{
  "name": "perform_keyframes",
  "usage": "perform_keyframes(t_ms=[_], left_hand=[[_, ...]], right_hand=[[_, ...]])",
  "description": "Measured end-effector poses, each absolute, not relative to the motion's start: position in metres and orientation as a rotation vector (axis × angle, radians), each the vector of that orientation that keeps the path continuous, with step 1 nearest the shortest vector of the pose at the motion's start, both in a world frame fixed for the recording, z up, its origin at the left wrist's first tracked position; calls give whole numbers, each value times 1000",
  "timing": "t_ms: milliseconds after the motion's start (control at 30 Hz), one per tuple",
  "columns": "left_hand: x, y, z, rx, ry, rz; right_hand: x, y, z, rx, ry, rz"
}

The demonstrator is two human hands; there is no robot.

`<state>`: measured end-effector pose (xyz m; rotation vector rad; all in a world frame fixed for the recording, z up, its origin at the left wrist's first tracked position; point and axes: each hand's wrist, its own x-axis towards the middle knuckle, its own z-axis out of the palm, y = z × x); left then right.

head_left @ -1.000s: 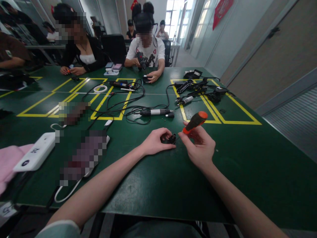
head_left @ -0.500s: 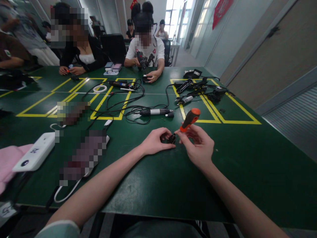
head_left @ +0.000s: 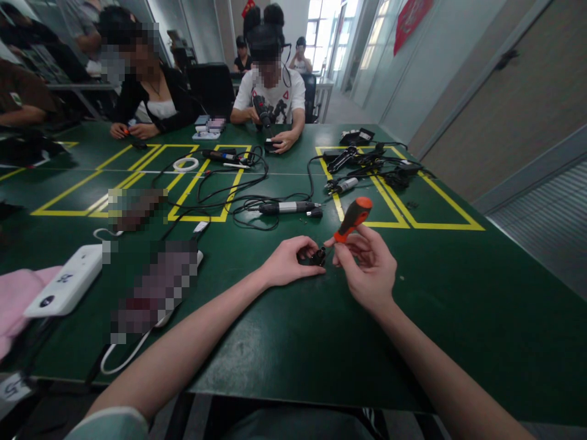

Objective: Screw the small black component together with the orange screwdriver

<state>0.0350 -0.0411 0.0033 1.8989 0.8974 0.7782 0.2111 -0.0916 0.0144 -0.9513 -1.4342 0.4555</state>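
Observation:
Between the thumb and fingers of my left hand (head_left: pixel 293 261) is a small black part (head_left: pixel 317 256), held just above or on the green table (head_left: pixel 275 342). Its exact kind is too small to make out. My right hand (head_left: pixel 369 266) grips a screwdriver (head_left: pixel 354 219) with an orange and dark grey handle. The handle tilts up and to the right, and its thin shaft points down towards the black part. Whether the tip touches the part is hard to see.
Beyond my hands lies a grey and black pen-shaped electric tool (head_left: pixel 288 208) with looped cables. Black tools and cords (head_left: pixel 362 160) fill the right taped area. At left are a white power bank (head_left: pixel 68 280) and a pink cloth (head_left: pixel 18 299). Opposite, a person (head_left: pixel 270 91) holds a drill (head_left: pixel 262 111).
The screwdriver handle has shifted very slightly, with the fingers of my right hand moving a little around it. My left hand and the black part stay in place.

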Motion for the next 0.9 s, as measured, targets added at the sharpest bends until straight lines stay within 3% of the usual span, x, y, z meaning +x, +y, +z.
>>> perform_keyframes(t_ms=[900], left_hand=[[34,-41,3,1911,871,791]], right_hand=[[211,-90,16,-985,-1466,443]])
